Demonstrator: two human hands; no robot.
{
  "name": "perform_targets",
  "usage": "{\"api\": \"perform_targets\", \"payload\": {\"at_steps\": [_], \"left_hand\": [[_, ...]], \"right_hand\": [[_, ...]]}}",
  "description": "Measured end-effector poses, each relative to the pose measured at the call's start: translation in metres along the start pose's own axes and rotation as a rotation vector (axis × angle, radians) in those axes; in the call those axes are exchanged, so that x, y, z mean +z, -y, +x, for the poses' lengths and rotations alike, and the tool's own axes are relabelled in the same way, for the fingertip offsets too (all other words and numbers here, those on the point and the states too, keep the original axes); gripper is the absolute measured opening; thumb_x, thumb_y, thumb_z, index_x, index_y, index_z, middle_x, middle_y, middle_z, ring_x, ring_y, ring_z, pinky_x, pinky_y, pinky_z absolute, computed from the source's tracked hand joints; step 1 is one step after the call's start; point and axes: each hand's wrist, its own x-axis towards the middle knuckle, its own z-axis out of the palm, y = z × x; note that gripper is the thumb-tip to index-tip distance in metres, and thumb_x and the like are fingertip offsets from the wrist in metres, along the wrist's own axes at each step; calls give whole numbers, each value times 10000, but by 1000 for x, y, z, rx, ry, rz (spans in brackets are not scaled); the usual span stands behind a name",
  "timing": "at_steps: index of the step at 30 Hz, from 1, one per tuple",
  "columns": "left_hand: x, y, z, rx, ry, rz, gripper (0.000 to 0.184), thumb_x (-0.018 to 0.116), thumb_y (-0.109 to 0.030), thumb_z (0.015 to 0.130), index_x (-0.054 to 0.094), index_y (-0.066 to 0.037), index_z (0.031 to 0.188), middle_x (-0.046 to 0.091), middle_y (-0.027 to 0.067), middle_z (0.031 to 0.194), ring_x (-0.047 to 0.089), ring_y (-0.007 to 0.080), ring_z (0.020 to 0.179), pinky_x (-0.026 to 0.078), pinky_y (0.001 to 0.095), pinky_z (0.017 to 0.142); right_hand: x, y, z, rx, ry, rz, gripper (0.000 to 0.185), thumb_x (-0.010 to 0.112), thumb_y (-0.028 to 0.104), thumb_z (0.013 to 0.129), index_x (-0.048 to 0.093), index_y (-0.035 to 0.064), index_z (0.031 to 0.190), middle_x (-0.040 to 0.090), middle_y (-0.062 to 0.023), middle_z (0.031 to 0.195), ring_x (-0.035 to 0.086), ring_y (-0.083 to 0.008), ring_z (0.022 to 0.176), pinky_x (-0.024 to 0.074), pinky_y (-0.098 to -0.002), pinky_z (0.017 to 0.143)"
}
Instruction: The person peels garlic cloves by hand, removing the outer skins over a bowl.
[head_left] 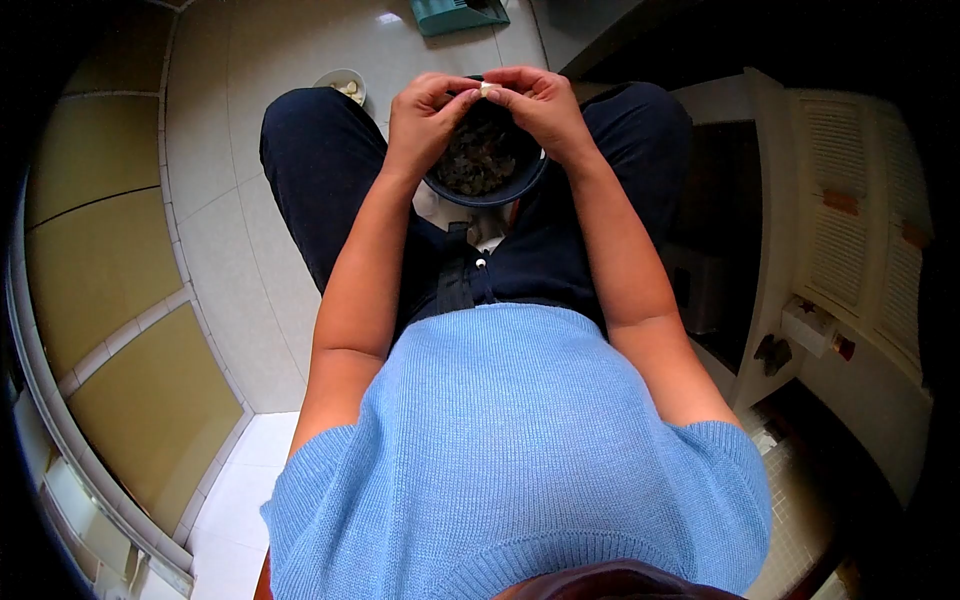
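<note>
A small whitish piece [487, 90], perhaps a garlic clove, is pinched between the fingertips of my two hands. My left hand [430, 115] grips it from the left and my right hand [542, 108] from the right, with the fingertips nearly meeting. Right below them, between my knees, stands a dark round bucket [480, 200]. Dark, crumpled scraps [478, 160] lie inside it, partly hidden by my hands. Beyond my left knee, a white bowl [327, 80] on the floor holds several pale pieces [350, 90].
A teal dustpan [455, 14] lies on the tiled floor [215, 200] at the top. Yellowish panels with tiled edges [120, 240] run along the left. On the right stand a pale cabinet with louvred doors [835, 150] and a dark recess [715, 220].
</note>
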Motion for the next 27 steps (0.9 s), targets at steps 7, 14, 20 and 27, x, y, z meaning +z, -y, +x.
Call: {"api": "perform_targets", "payload": {"at_steps": [7, 14, 20, 27], "left_hand": [[2, -5, 0, -11, -39, 30, 131, 616, -122, 835, 636, -4, 889, 593, 50, 843, 574, 119, 767, 448, 227, 683], [4, -4, 1, 83, -92, 182, 179, 566, -169, 853, 581, 9, 866, 575, 94, 802, 564, 181, 750, 442, 277, 674], [5, -2, 1, 34, -134, 157, 182, 549, -168, 852, 570, 12, 862, 573, 118, 803, 563, 224, 747, 445, 304, 678], [4, 0, 2, -84, -201, 68, 180, 543, -155, 836, 586, 19, 826, 594, 138, 789, 574, 254, 739, 449, 333, 676]], "right_hand": [[2, 1, 0, -38, 35, -16, 317, 676, 90, 777, 600, -21, 1064, 641, -76, 945, 595, -110, 841, 475, -229, 776], [1, -9, 3, -34, 48, -65, 325, 688, 81, 755, 601, -22, 1051, 646, -82, 943, 599, -120, 852, 480, -235, 768], [1, -5, 2, 18, 85, -158, 284, 640, 23, 793, 584, -34, 1066, 634, -71, 974, 591, -106, 871, 470, -225, 804], [1, -5, 2, -13, -3, -143, 293, 646, 41, 795, 583, -28, 1072, 638, -66, 939, 589, -96, 848, 470, -207, 759]]}}
